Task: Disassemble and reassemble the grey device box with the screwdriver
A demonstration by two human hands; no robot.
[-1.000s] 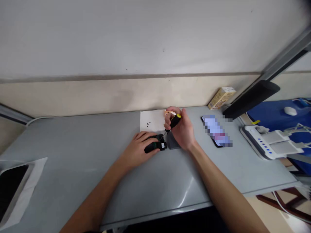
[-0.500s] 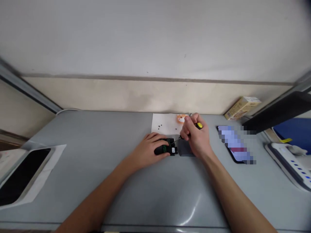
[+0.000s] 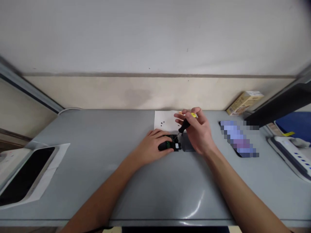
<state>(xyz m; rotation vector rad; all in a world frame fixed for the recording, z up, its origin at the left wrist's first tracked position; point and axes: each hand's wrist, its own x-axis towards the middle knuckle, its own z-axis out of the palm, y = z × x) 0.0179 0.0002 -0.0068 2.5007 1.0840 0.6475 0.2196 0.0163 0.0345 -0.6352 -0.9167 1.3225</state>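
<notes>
A small black device with a green circuit board [image 3: 168, 144] and a white label lies on the grey desk. My left hand [image 3: 153, 145] grips it, fingers over the far side and thumb along the near side. In my right hand [image 3: 198, 129] is a black screwdriver with a yellow end [image 3: 184, 125]; some fingers are raised off the handle. Its shaft slants down to the left, the tip at the device, though exact contact is too small to tell. Under the right hand a dark grey flat block [image 3: 187, 143] touches the device's right side or sits close by.
Several tiny black screws [image 3: 162, 123] lie on white paper [image 3: 170, 116] behind the device; the right hand mostly hides an orange item there. A phone [image 3: 238, 139], a carton [image 3: 244, 103] and a power strip [image 3: 291, 157] stand right. A dark-screened device [image 3: 26, 174] lies left.
My right hand has loosened its wrap, its fingers now spread around the screwdriver, which stands steeper. The left hand stays on the device. The whole view has shifted slightly.
</notes>
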